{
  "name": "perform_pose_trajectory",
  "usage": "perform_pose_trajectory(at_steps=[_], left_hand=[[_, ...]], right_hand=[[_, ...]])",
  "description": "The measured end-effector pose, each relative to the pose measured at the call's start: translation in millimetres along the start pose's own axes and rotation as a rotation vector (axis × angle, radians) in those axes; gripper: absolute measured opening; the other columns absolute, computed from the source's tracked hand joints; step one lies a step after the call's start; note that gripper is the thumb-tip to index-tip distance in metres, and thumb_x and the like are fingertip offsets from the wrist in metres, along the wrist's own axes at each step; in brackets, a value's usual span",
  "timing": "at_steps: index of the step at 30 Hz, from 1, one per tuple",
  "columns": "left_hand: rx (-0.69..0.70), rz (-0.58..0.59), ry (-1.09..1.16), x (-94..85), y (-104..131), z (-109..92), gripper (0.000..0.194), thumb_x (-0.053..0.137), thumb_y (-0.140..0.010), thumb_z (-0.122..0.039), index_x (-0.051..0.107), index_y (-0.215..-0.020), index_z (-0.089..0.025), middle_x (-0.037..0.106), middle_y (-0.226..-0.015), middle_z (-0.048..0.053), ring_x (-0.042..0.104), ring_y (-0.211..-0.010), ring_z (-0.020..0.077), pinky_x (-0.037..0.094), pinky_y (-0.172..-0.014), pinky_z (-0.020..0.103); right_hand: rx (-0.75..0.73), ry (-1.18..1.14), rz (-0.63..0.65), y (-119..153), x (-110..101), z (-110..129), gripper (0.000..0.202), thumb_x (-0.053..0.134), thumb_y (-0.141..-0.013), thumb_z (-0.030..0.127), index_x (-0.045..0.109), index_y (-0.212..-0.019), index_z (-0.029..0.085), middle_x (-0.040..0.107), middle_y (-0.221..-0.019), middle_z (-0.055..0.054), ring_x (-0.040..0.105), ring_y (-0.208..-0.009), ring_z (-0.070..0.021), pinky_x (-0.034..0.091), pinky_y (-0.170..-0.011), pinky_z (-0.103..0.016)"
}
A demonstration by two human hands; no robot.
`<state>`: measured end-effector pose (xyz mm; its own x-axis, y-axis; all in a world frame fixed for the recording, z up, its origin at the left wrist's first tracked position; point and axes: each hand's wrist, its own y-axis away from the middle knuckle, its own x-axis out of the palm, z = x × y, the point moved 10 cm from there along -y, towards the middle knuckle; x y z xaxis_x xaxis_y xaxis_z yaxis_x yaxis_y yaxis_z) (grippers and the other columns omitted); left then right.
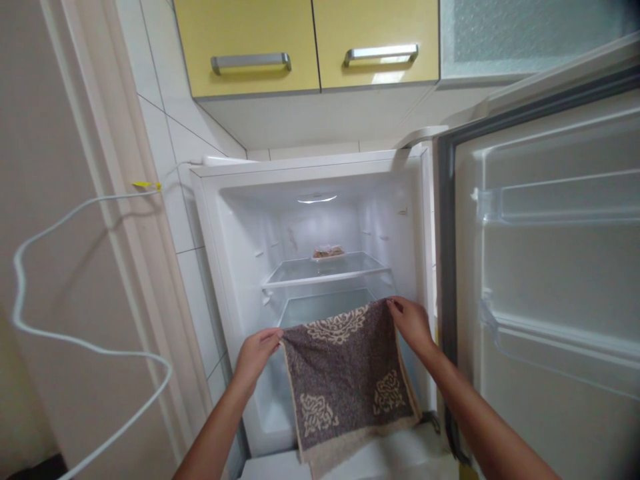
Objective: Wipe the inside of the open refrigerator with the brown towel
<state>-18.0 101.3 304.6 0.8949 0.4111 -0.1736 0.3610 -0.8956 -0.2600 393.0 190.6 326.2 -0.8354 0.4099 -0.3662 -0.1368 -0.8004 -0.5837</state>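
A dark brownish-grey cloth (345, 373) with cream ornamental patterns hangs spread between my two hands, in front of the open fridge (240, 293). My left hand (256, 357) pinches its upper left corner. At the upper right corner, my right hand (411, 321) has fingers closed on the fabric. The cloth covers much of the lower fridge interior from view. Above it, a glass shelf (295, 272) carries a small pack of food (328, 252) towards the back; its contents are too small to name.
The fridge door (555, 267) stands swung open on the right, with clear door racks (565, 207). Yellow cabinets (250, 33) hang overhead. At the left, a white cable (90, 343) loops in front of the door frame (125, 267) and tiled wall (193, 280).
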Motion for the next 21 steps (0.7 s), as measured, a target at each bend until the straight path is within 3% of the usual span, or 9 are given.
perform_pose_trajectory(at_steps=[4,9,13,18,21], left_hand=[[0.007,0.014,0.079,-2.0,3,-9,0.063,0.082,-0.06,-0.059,0.075,-0.103,-0.015,0.079,-0.102,0.011,0.071,-0.094,0.0215,0.054,-0.089,0.033],[0.138,-0.075,0.049,-19.5,8,-43,0.06,0.085,-0.058,-0.054,0.075,-0.103,-0.015,0.079,-0.093,0.009,0.07,-0.087,0.021,0.053,-0.086,0.032],[0.193,-0.131,0.054,-32.1,12,-67,0.058,0.086,-0.056,-0.053,0.075,-0.099,-0.016,0.077,-0.085,0.007,0.069,-0.081,0.0187,0.052,-0.08,0.03],[0.215,-0.149,0.053,-42.5,14,-87,0.069,0.086,-0.056,-0.054,0.073,-0.111,-0.015,0.076,-0.079,0.004,0.069,-0.08,0.0184,0.053,-0.08,0.029],[0.237,-0.171,-0.061,-46.4,18,-100,0.063,0.085,-0.055,-0.056,0.076,-0.105,-0.017,0.077,-0.081,0.005,0.071,-0.082,0.0208,0.054,-0.08,0.031]], right_hand=[[0.087,-0.209,-0.026,-4,-5,-10,0.032,0.056,-0.078,0.045,0.076,-0.088,0.023,0.079,-0.092,-0.007,0.07,-0.09,-0.0261,0.05,-0.084,-0.038],[0.211,-0.562,-0.019,-6,-3,-17,0.041,0.068,-0.065,0.05,0.076,-0.091,0.019,0.078,-0.091,-0.008,0.07,-0.086,-0.0249,0.054,-0.078,-0.038],[0.278,-0.786,0.016,-7,2,-13,0.04,0.076,-0.06,0.042,0.075,-0.093,0.019,0.077,-0.083,-0.006,0.069,-0.077,-0.0201,0.054,-0.069,-0.032],[0.285,-0.922,0.037,-15,0,0,0.04,0.08,-0.058,0.038,0.076,-0.094,0.021,0.076,-0.082,-0.003,0.067,-0.075,-0.0168,0.052,-0.068,-0.029],[0.274,-0.922,0.034,-21,-2,8,0.043,0.083,-0.054,0.041,0.077,-0.091,0.02,0.076,-0.083,-0.004,0.067,-0.077,-0.0172,0.052,-0.071,-0.03]])
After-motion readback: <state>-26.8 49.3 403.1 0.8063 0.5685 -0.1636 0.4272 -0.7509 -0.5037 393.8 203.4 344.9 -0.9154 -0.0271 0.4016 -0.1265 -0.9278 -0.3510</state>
